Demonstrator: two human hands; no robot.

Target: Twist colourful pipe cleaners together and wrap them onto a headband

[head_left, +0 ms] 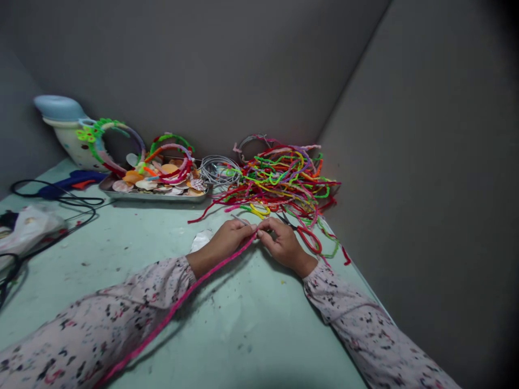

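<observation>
Green tabletop (251, 335): left hand (227, 240), right hand (285, 246) (close by) pinch pink strand (178, 303).

Single view, carried on my head. It faces forward and down across the desk (251, 340) to the back wall (194, 65), with the side wall (430, 178) at right. Range is close: my sleeves (121, 308) enter from the lower corners, and my left grip (224, 239) and right grip (284, 246) fall near mid-frame. Coverage is wide.
</observation>
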